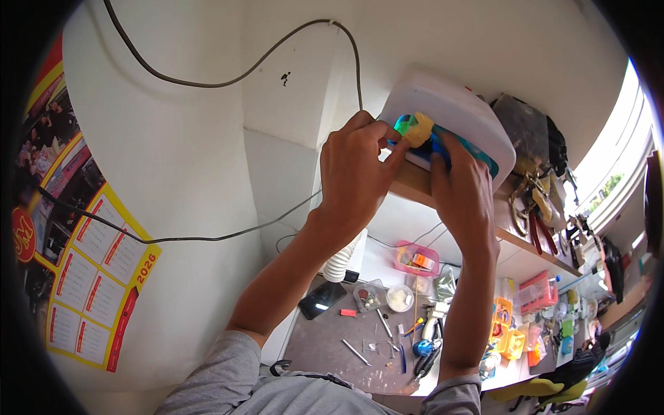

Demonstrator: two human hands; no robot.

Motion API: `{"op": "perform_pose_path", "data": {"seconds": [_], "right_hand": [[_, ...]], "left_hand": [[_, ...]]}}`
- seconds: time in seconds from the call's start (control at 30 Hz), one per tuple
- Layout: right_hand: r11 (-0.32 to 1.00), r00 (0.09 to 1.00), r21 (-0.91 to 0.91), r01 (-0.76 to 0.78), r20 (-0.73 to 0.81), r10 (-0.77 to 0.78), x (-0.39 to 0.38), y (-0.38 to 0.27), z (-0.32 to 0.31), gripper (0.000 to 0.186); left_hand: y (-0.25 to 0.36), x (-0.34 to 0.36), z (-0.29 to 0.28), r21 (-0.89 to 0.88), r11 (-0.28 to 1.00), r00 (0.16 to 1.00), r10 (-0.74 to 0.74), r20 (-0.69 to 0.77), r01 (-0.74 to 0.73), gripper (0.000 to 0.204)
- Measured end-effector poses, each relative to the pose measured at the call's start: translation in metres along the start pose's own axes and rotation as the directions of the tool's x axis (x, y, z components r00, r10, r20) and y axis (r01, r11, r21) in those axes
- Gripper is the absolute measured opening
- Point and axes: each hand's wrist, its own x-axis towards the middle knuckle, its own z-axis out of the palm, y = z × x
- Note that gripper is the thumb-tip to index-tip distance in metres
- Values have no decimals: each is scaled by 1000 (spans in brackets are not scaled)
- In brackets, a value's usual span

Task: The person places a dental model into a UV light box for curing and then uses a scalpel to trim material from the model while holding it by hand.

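Both hands are raised to a white rounded case (443,97) on a wall shelf, with a blue glossy part (487,160) along its lower front. My left hand (360,162) is closed in a pinch at a yellow crumpled piece (418,130). A shiny green-blue surface (404,124) shows beside that piece. My right hand (465,180) has its fingers bent against the blue glossy part, thumb below. Its fingertips are partly hidden, so the exact hold is hard to see.
Below is a grey work mat (311,363) with a phone (322,299), small tubs, tweezers and a handheld tool (432,325). A pink basket (416,259) stands behind. Pliers (543,232) hang along the shelf edge (519,242). A dark cable (277,52) runs down the wall.
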Motion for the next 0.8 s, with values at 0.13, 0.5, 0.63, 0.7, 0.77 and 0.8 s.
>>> {"op": "perform_pose_path", "data": {"seconds": [0.13, 0.5, 0.63, 0.7, 0.77, 0.8], "right_hand": [[999, 999, 30, -31, -16, 31, -5, -1, 0, 28], [998, 982, 49, 29, -190, -19, -3, -1, 13, 30], [998, 976, 60, 27, -217, -14, -3, 0, 15, 30], [997, 973, 70, 33, -230, -16, -3, 0, 16, 31], [998, 974, 60, 16, -225, -2, -3, 0, 16, 31], [998, 975, 57, 10, -220, 3, -3, 0, 17, 32]], "left_hand": [[1, 0, -1, 18, 1000, 1000, 22, 6, -22, 14], [1, 1, -2, 25, 999, 999, 18, 35, -19, 16], [1, 0, -3, 20, 1000, 999, 18, 36, -18, 16], [1, 1, -3, 17, 999, 999, 37, 29, -37, 16], [1, 0, -3, 11, 999, 999, 47, 22, -47, 17], [1, 0, -3, 9, 999, 999, 46, 17, -46, 18]]}}
